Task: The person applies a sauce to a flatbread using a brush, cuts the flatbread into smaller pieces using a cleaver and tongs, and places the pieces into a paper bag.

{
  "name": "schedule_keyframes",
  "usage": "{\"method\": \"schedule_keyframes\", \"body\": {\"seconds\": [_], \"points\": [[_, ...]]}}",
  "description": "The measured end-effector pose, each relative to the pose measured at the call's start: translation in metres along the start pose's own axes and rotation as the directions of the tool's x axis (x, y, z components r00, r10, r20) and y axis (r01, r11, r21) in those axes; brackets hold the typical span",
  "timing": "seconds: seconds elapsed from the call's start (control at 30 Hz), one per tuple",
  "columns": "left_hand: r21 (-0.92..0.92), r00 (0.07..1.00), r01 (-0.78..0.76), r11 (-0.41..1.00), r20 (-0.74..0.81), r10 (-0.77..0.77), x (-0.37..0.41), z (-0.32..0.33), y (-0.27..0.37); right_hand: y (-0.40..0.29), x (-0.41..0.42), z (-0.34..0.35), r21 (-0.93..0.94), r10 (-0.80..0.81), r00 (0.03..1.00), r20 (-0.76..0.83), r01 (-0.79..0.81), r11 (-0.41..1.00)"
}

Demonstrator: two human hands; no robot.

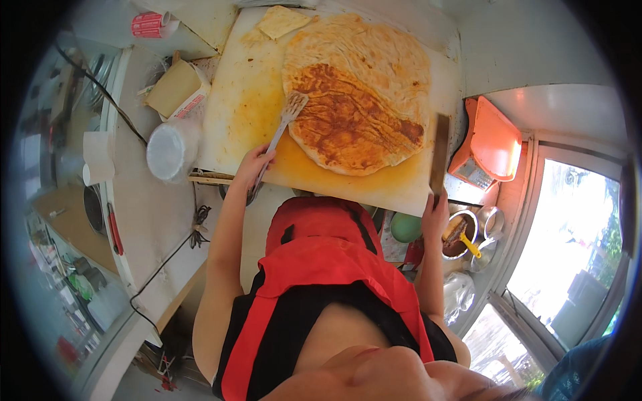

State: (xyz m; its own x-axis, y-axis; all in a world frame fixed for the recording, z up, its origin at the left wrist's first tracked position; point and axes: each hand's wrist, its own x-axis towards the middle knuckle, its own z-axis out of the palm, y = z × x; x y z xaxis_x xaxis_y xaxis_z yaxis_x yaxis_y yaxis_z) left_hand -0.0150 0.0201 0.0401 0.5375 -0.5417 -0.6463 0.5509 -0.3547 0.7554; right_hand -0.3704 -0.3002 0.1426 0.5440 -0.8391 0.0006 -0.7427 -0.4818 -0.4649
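A large round flatbread (371,65) lies on a white cutting board (241,100) stained with yellow oil; reddish-brown sauce covers its nearer part. My left hand (255,168) grips the handle of a slotted spatula (291,109), whose head rests at the bread's left edge, by the sauce. At the board's right edge, my right hand (435,213) holds a broad-bladed knife or cleaver (440,150), its blade pointing away from me beside the bread. A smaller square piece of flatbread (282,21) lies at the board's far left.
An orange plastic container (494,135) stands right of the board. Below it, a pot (457,248) of dark sauce holds a yellow-handled brush (470,245). On the left are a stack of bagged plastic lids or bowls (168,150), an open carton (178,92) and a bundled cable (200,228).
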Motion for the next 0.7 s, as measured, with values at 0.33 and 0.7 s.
{"method": "schedule_keyframes", "body": {"seconds": [0.33,0.7], "points": [[-0.131,0.983,-0.043,0.99,-0.183,0.019,0.027,0.034,-0.004,-0.217,0.192,0.042,0.18,-0.594,0.763,0.255,0.566,0.804],[-0.039,0.949,-0.068,0.997,-0.31,0.053,-0.003,0.05,-0.01,-0.231,0.239,0.096,0.092,-0.613,0.573,0.544,0.686,0.722]]}}
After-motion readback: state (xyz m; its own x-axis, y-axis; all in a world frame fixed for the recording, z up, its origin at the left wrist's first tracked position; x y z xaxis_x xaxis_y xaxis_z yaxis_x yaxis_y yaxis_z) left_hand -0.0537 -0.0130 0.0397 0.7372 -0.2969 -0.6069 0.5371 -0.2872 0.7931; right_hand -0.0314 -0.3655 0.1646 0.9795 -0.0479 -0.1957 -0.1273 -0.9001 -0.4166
